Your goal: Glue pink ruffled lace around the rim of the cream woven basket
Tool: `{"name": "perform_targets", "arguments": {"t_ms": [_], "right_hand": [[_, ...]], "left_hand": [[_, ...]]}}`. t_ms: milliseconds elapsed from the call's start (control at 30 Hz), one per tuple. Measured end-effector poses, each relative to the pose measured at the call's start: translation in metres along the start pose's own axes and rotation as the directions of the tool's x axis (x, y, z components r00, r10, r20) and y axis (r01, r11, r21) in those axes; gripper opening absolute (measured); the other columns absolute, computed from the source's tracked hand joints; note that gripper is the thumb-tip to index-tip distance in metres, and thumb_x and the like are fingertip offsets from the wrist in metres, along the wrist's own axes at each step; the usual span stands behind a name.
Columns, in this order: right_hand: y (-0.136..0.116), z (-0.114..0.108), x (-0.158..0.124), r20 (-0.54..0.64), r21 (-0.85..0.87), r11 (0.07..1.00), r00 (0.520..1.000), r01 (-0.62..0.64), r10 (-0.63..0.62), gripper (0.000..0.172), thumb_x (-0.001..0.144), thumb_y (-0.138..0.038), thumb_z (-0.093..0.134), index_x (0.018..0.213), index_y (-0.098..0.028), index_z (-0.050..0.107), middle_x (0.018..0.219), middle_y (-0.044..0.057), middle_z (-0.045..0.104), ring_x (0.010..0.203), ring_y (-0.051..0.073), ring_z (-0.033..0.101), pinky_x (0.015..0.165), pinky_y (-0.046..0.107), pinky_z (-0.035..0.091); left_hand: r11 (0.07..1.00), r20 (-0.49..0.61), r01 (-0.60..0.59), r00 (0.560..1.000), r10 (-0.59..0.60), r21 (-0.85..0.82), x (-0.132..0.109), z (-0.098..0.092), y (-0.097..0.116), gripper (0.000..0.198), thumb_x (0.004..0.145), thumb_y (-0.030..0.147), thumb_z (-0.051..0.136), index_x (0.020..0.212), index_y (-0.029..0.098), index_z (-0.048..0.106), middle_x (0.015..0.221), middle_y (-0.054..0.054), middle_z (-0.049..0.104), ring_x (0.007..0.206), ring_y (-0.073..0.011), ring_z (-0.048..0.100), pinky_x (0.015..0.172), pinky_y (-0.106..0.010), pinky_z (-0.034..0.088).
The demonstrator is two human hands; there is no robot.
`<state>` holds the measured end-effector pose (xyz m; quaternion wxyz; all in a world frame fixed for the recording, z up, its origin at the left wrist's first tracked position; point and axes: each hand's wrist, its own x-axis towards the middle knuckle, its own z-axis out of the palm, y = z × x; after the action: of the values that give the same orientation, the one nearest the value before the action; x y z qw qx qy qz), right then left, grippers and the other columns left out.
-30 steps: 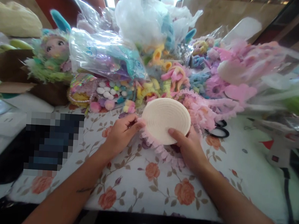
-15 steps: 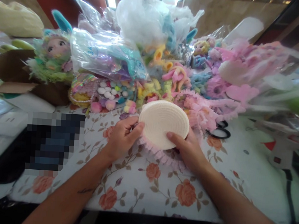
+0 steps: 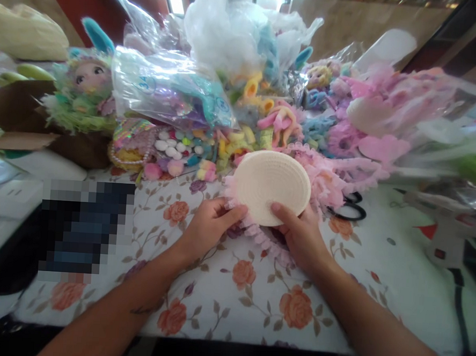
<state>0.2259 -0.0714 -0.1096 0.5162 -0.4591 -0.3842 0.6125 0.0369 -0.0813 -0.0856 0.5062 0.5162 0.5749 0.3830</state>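
Note:
A cream, round woven piece like a small straw hat [image 3: 272,185] is tilted between my hands, its hollow side facing me. My right hand [image 3: 301,233] grips its lower right edge, thumb pressed on the inside and fingers hidden behind. At the lower left edge, my left hand [image 3: 217,222] pinches pink ruffled lace trim [image 3: 264,243] against the rim. The lace runs along the left edge and hangs in a loop below it. More pink lace [image 3: 328,181] lies just behind on the right.
Scissors [image 3: 351,209] with black handles lie right of my hands. Behind stand a plastic bag [image 3: 166,87], dolls such as the green-dressed one [image 3: 88,83], and heaps of pompoms and trims. A cardboard box [image 3: 20,111] is at left, a glue-gun-like grey tool [image 3: 446,239] at right.
The woven piece has moved slightly up and right. My left hand has shifted right along the edge, and the lace now shows on the left side of the rim.

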Motion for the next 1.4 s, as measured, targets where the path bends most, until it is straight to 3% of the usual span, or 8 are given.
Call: {"name": "perform_targets", "arguments": {"t_ms": [200, 333, 467, 567, 833, 1100, 1267, 1400], "right_hand": [[0.005, 0.003, -0.001, 0.01, 0.04, 0.999, 1.0, 0.014, -0.015, 0.079, 0.08, -0.032, 0.078, 0.147, -0.035, 0.038, 0.125, 0.005, 0.067, 0.117, 0.028, 0.063, 0.099, 0.048, 0.055], [0.005, 0.006, -0.001, 0.068, 0.077, 0.997, 0.998, 0.011, -0.016, 0.073, 0.081, -0.03, 0.077, 0.145, -0.034, 0.043, 0.128, 0.005, 0.066, 0.121, 0.028, 0.062, 0.108, 0.05, 0.049], [-0.003, 0.007, 0.001, 0.089, 0.114, 0.993, 0.996, -0.012, 0.002, 0.068, 0.079, -0.029, 0.078, 0.141, -0.031, 0.05, 0.126, 0.006, 0.067, 0.124, 0.03, 0.061, 0.106, 0.048, 0.051], [-0.009, 0.006, 0.003, 0.091, 0.129, 0.991, 0.996, -0.037, 0.025, 0.064, 0.081, -0.034, 0.076, 0.139, -0.029, 0.052, 0.128, 0.009, 0.066, 0.117, 0.031, 0.065, 0.096, 0.047, 0.058], [-0.006, 0.007, 0.002, 0.1, 0.155, 0.984, 0.993, -0.081, 0.066, 0.071, 0.078, -0.031, 0.079, 0.142, -0.029, 0.049, 0.128, 0.009, 0.066, 0.111, 0.028, 0.067, 0.09, 0.042, 0.06], [0.009, 0.007, 0.003, 0.076, 0.056, 0.998, 0.997, 0.006, -0.01, 0.063, 0.081, -0.033, 0.075, 0.139, -0.03, 0.05, 0.129, 0.007, 0.067, 0.119, 0.028, 0.064, 0.101, 0.045, 0.054], [-0.005, 0.006, 0.006, 0.066, 0.038, 0.999, 0.998, -0.005, 0.002, 0.058, 0.078, -0.035, 0.077, 0.132, -0.027, 0.058, 0.121, 0.008, 0.07, 0.113, 0.029, 0.066, 0.091, 0.042, 0.059], [-0.018, 0.004, 0.008, 0.072, 0.034, 0.999, 0.996, 0.041, -0.044, 0.055, 0.08, -0.039, 0.074, 0.132, -0.026, 0.058, 0.121, 0.009, 0.069, 0.111, 0.029, 0.067, 0.085, 0.039, 0.061]], "left_hand": [[0.999, -0.104, 0.047, 0.994, -0.045, 0.021, -0.003, 0.005, 0.0, 0.038, 0.081, 0.045, 0.065, 0.059, 0.018, 0.051, 0.055, 0.004, 0.046, 0.05, -0.0086, 0.04, 0.045, -0.021, 0.032], [0.999, -0.116, -0.023, 0.993, 0.028, 0.041, -0.006, 0.005, -0.004, 0.043, 0.083, 0.043, 0.065, 0.056, 0.019, 0.043, 0.05, 0.005, 0.038, 0.045, -0.0077, 0.033, 0.039, -0.021, 0.027], [0.98, -0.069, -0.196, 0.979, 0.193, -0.034, -0.004, 0.003, -0.005, 0.023, 0.087, 0.038, 0.064, 0.076, 0.018, 0.063, 0.067, 0.001, 0.06, 0.058, -0.0113, 0.051, 0.052, -0.021, 0.043], [0.958, -0.006, -0.271, 0.962, 0.272, -0.092, -0.001, 0.002, -0.003, 0.024, 0.089, 0.041, 0.062, 0.092, 0.019, 0.07, 0.083, -0.003, 0.069, 0.074, -0.0147, 0.06, 0.066, -0.024, 0.05], [0.991, -0.034, -0.129, 0.991, 0.13, 0.041, 0.0, 0.002, -0.006, 0.029, 0.086, 0.046, 0.065, 0.081, 0.017, 0.068, 0.069, 0.0, 0.062, 0.062, -0.013, 0.052, 0.055, -0.024, 0.043], [0.997, -0.076, -0.031, 0.997, 0.026, -0.067, 0.0, 0.007, -0.007, 0.029, 0.085, 0.041, 0.066, 0.071, 0.016, 0.063, 0.063, 0.0, 0.058, 0.057, -0.0124, 0.05, 0.051, -0.025, 0.04], [0.984, -0.008, -0.091, 0.996, 0.09, -0.155, 0.003, 0.005, -0.006, 0.022, 0.085, 0.039, 0.068, 0.083, 0.017, 0.068, 0.078, -0.003, 0.067, 0.07, -0.0141, 0.058, 0.063, -0.026, 0.048], [0.892, 0.079, -0.098, 0.986, 0.147, -0.441, 0.007, 0.005, -0.007, 0.045, 0.078, 0.047, 0.076, 0.113, 0.021, 0.063, 0.112, -0.007, 0.068, 0.097, -0.0194, 0.065, 0.08, -0.029, 0.052]]}}
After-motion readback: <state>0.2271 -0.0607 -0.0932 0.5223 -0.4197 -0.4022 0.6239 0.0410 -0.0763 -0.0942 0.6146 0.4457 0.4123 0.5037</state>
